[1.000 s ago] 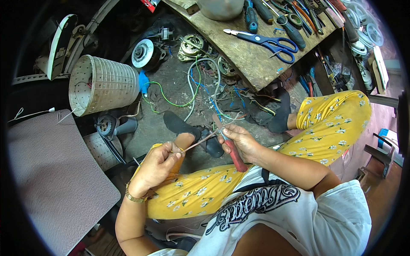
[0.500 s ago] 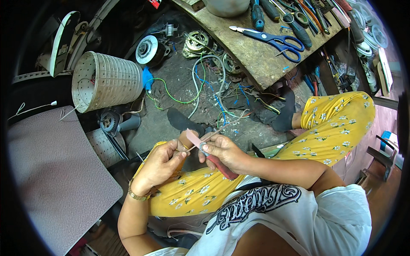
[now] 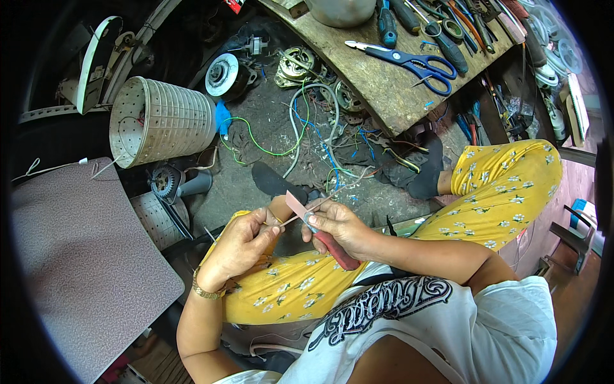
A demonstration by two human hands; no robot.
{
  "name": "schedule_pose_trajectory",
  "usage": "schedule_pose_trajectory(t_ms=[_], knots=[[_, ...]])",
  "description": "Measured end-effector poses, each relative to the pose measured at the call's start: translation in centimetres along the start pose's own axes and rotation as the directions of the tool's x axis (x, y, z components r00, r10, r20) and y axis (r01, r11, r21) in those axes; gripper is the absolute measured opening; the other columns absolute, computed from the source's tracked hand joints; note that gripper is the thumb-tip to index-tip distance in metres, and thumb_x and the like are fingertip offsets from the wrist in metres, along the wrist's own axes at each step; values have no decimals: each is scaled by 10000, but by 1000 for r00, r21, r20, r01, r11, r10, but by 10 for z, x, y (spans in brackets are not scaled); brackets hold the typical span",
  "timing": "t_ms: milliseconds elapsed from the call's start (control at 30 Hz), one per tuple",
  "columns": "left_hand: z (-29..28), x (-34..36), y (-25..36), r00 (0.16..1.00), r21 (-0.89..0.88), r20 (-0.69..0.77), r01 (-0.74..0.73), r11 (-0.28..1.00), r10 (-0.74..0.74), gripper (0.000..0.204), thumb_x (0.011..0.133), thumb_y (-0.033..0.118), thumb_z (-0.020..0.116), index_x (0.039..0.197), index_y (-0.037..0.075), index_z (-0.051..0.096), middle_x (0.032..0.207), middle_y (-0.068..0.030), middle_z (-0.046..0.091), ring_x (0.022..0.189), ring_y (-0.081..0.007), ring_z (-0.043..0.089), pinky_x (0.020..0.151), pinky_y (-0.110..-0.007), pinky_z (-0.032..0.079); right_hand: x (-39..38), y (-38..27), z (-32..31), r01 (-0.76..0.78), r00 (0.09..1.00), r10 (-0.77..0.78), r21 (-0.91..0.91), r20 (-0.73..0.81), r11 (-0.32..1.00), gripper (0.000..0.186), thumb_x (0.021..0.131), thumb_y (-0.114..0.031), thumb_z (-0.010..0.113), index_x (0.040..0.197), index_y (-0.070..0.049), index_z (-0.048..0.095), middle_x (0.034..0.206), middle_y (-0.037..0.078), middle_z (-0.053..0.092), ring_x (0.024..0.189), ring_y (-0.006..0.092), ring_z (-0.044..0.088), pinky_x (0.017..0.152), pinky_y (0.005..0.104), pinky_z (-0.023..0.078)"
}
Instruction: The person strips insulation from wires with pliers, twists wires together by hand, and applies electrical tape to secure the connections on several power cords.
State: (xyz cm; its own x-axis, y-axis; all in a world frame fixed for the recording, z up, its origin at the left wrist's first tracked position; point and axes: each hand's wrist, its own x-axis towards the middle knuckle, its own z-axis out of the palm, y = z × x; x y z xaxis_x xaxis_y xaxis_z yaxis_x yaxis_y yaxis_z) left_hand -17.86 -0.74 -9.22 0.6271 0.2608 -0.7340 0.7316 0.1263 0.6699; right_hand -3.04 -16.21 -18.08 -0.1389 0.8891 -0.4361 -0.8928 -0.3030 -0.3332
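In front of my bent legs, my left hand [image 3: 246, 243] is closed on a thin pale wire [image 3: 347, 188], which runs up to the right past my right hand. My right hand [image 3: 332, 224] grips a knife [image 3: 334, 249] with a red handle, thumb near the base of its pinkish-looking blade, which points up and left across the wire. The hands are close together. Whether the edge bites into the wire I cannot tell.
A worn workbench [image 3: 377, 89] bears blue scissors [image 3: 412, 64], screwdrivers and other tools. Motors [image 3: 224, 77], a tangle of wires [image 3: 300, 128] and a perforated white drum [image 3: 160, 121] lie on the floor. A speckled board [image 3: 89, 256] fills the left side.
My right hand and the knife have moved left toward my left hand, with the blade lower and more slanted than a second ago. The view has shifted slightly.
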Motion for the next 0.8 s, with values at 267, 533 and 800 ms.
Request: schedule_pose_trajectory(t_ms=[267, 533, 800], knots=[[4, -2, 0, 1000, -13, 2, -19, 1000, 19, 86, 946, 88, 520, 895, 19, 528, 755, 43, 486, 693, -35, 410, 627, -210, 371, 0, 1, -5, -4, 1000, 5, 12, -16, 1000, 150, 961, -159, 517, 1043, -49, 456, 807, 103, 580, 621, 122, 547, 473, 239, 440], [4, -1, -2, 999, -4, 13, -43, 999, 43, 95, 952, 105, 510, 926, 16, 532, 638, 69, 427, 563, -28, 346, 510, -213, 317, -1, 6, -19, 22, 993, -18, 36, -118, 999, 187, 941, -207, 565, 1036, -66, 488, 783, 96, 585, 556, 140, 516, 487, 244, 425], [2, -1, -3, 998, 15, 4, -58, 998, 58, 94, 953, 107, 507, 924, 21, 531, 644, 66, 442, 576, -27, 362, 518, -202, 323, -1, -6, -42, 42, 987, -31, 64, -160, 997, 152, 945, -198, 552, 1014, -71, 507, 786, 88, 571, 555, 144, 510, 491, 245, 426]])
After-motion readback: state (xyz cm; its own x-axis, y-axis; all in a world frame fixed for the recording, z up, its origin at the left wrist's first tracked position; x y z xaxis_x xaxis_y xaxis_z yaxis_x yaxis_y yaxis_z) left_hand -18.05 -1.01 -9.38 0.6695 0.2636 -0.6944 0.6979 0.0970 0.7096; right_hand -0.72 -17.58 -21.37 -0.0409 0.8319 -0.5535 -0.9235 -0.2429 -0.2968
